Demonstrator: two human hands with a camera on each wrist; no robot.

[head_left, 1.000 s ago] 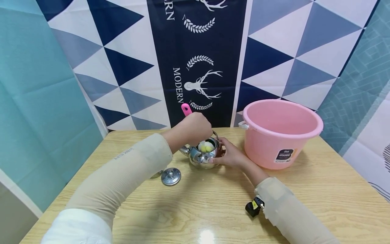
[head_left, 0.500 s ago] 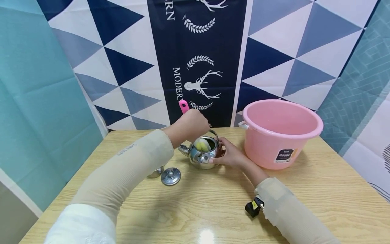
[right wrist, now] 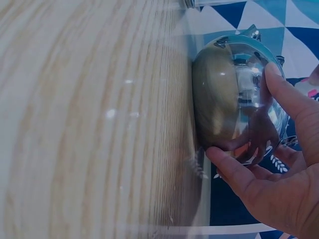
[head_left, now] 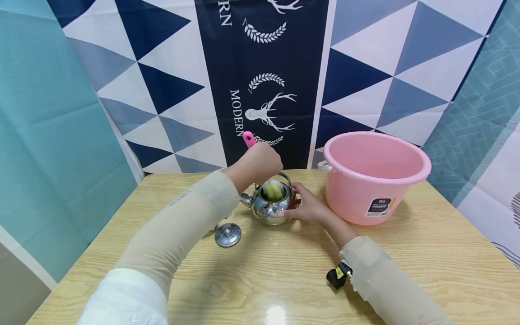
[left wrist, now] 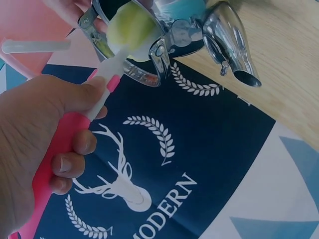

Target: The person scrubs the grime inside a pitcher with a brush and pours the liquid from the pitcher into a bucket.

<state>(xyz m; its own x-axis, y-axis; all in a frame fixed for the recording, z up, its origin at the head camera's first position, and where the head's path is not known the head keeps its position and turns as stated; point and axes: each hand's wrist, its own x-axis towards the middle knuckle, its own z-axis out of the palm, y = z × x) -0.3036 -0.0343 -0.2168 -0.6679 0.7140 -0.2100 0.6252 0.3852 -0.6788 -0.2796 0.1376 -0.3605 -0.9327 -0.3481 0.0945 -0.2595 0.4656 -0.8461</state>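
Observation:
My left hand [head_left: 260, 166] grips the pink handle [left wrist: 67, 134] of a sponge brush. The brush's round yellow-and-white sponge head [left wrist: 130, 27] sits in the mouth of a small stainless steel teapot [head_left: 266, 212], its lower part hidden by the rim. My right hand [head_left: 306, 205] holds the teapot by its side, thumb and fingers spread round the shiny body [right wrist: 217, 94]. The pot stands upright on the table, its spout [left wrist: 229, 45] towards the left and its hoop handle raised over the mouth.
Left of the pot lies its metal lid [head_left: 228, 235], beside another metal piece [head_left: 211, 231] mostly hidden by my left sleeve. A large pink bucket [head_left: 375, 198] stands close behind my right forearm. Patterned cloth [head_left: 264, 90] hangs along the table's back edge [head_left: 195, 173].
My left hand has shifted a little left and back right with the brush, and the sponge head now sits deeper in the teapot's mouth. My right hand and the pot have stayed put.

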